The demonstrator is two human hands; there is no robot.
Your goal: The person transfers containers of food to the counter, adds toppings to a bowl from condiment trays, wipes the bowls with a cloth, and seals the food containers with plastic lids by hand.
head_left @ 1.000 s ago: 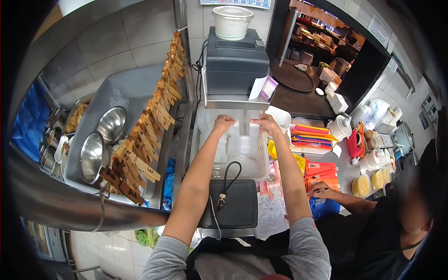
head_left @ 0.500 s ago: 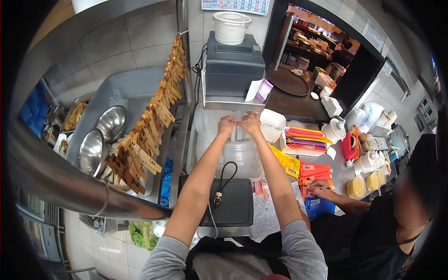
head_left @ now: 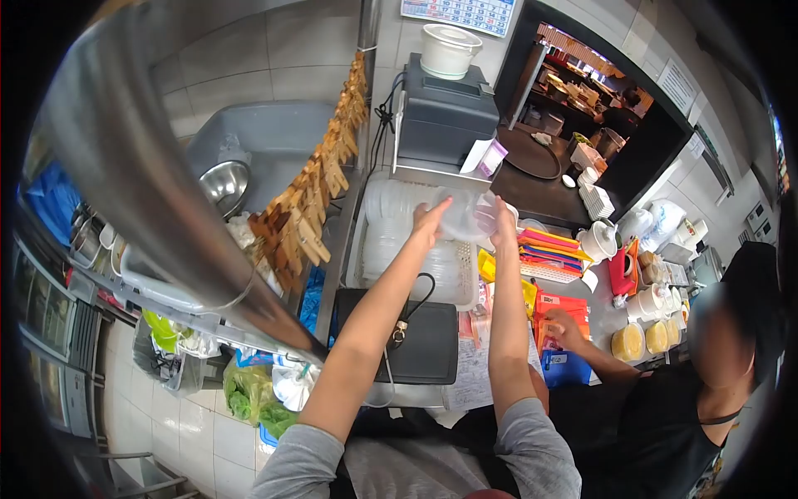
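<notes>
Holding a clear plastic container [head_left: 462, 218] up between both hands, over the far right part of a white basket [head_left: 475, 279]. Gripping its right side with the right hand [head_left: 503, 226], fingers pressed to the plastic. Flanking its left side with the left hand [head_left: 428, 222], fingers spread; cannot tell whether pinching the edge or merely touching. Standing before stacked clear plastic lids [head_left: 392, 234] in the basket, with a flat black case [head_left: 432, 353] nearer and a dark grey printer [head_left: 445, 116] beyond. Sharing the tabletop [head_left: 605, 312] on the right with a co-worker's hand [head_left: 566, 329], beside orange pouches [head_left: 575, 309]. Facing strung wooden clothespins [head_left: 324, 179] on the left.
</notes>
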